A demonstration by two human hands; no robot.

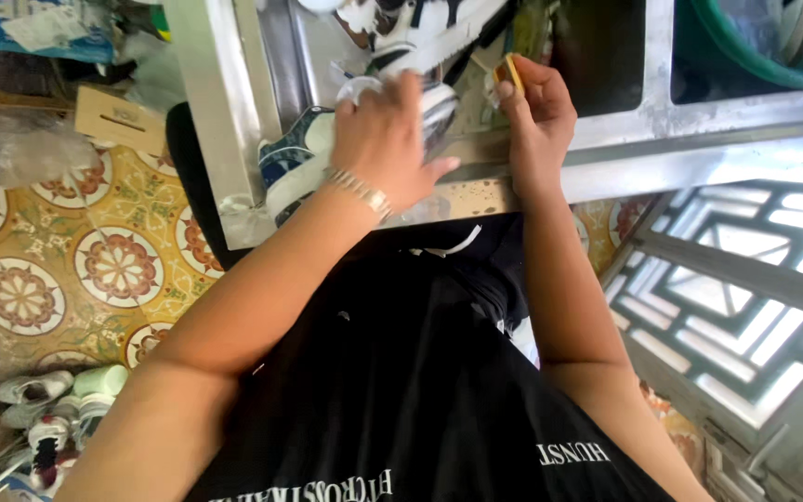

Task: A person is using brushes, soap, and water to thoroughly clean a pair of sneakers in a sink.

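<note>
Left hand (385, 139) is pressed down over a white sneaker with dark trim (304, 158), fingers spread across it, just beside the right hand (536, 116), which pinches a small yellow sponge (511, 72) on the metal sink edge (699, 121).

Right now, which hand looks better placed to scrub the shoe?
Probably the right hand: it pinches a small yellow scrubbing piece beside the shoe. The left hand lies spread on the shoe, steadying it.
</note>
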